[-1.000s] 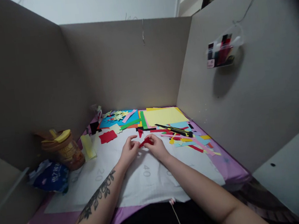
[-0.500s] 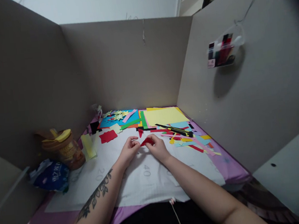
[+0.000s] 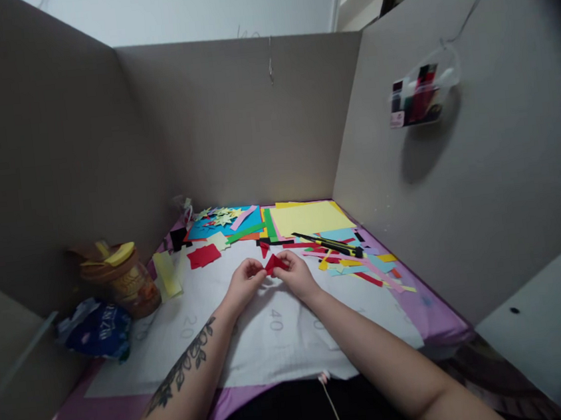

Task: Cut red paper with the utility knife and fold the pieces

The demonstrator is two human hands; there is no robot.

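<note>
Between both hands, a small folded piece of red paper (image 3: 274, 263) is held just above the white sheet (image 3: 256, 359). My left hand (image 3: 246, 282) pinches its left corner with thumb and fingers. My right hand (image 3: 296, 276) grips its right side, the thumb lying on the near face. Just beyond the fingers lies a small red paper scrap (image 3: 264, 249). To the left of my left hand rest red paper squares (image 3: 204, 256), with a pale green paper piece (image 3: 217, 241) behind them.
Yellow paper sheets (image 3: 311, 219) and blue paper (image 3: 197, 229) bearing cut paper stars (image 3: 225, 217) lie at the back. A black-and-yellow cutter knife (image 3: 331, 245) rests among coloured strips at the right. A jar (image 3: 133, 285) and blue packet (image 3: 97, 329) stand left, beside a grey panel (image 3: 251, 119).
My left fingers have closed on the left corner of the red paper. The paper now stands up more as a peaked shape between the hands.
</note>
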